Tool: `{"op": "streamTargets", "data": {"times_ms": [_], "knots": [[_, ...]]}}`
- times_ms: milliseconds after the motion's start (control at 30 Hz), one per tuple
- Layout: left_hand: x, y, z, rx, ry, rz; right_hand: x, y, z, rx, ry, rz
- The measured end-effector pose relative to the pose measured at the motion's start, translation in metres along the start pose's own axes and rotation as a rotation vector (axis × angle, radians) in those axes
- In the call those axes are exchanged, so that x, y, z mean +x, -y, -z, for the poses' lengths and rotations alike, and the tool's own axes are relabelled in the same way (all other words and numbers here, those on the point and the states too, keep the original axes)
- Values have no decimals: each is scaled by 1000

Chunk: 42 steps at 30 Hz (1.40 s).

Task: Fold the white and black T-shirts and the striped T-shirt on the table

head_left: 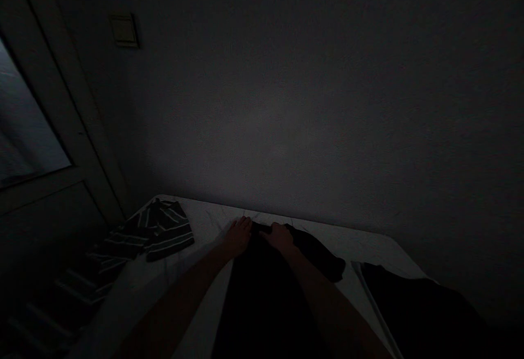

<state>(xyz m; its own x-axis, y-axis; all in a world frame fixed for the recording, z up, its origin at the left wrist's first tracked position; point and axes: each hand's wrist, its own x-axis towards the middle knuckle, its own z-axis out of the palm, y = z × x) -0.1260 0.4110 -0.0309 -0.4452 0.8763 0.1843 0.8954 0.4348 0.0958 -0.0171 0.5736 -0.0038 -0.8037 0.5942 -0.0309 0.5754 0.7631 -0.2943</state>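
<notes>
Two hands [238,237] on one black garment [262,299], grip unclear; one striped garment [164,229] beside.

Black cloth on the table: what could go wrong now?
The striped garment seems to droop over the white table's left edge, so it might slide off. The room is very dark, so creases in the black garment under the left hand and right hand could be easy to miss.

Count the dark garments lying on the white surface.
3: a striped shirt on the left, a black garment under the left hand and right hand, and a second black garment on the right. Dim light may hide others.
</notes>
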Motion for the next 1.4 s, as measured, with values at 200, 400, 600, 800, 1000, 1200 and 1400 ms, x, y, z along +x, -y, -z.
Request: {"op": "streamTargets", "data": {"times_ms": [200, 400, 600, 800, 1000, 1200, 1400], "knots": [[8, 6, -25, 8, -11, 16, -11, -5, 2, 94, -76, 41], [9, 5, -25, 41, -15, 7, -28, -32, -6, 242, -105, -6], [10, -1, -18, 63, -33, 24, -35, -33, -6, 229, -114, -48], [15, -16, -15, 45, -83, -17, -80, -19, 13, 81, -141, 98], [8, -31, -26, 30, -47, -14, -116, -15, 1, -131, -15, 402], [3, -33, -26, 32, 14, 19, -126, -9, -19, -282, 0, 481], [6, -45, -24, 29, -2, 33, -143, -43, 6, -107, -73, 215]]}}
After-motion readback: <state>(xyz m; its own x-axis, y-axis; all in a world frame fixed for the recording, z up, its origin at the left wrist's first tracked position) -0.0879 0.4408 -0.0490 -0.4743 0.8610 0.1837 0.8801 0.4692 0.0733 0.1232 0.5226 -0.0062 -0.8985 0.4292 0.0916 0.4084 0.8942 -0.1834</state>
